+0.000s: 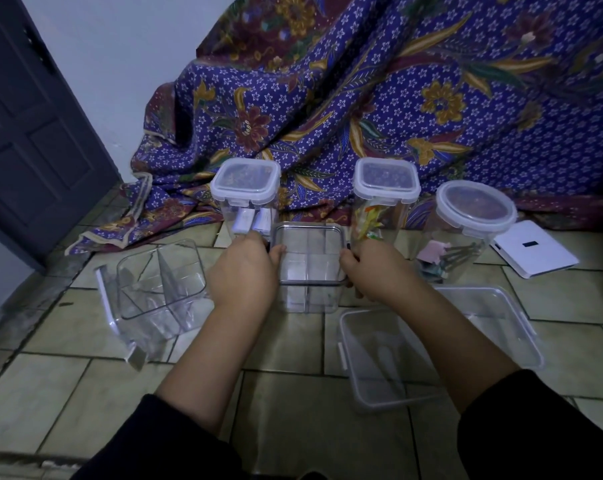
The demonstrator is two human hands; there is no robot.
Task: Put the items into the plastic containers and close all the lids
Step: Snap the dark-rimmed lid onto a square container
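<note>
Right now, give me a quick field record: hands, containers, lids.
left hand: gripping the left side of the centre square container
right hand: gripping its right side
centre lid: seated; latches not clear
closed at back: two square jars, round jar
open: divided container at left, flat box at right
floor: white card

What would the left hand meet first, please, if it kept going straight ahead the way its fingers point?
Probably the tall square lidded container, right behind the left hand that grips the divided container; depth is hard to judge.
</note>
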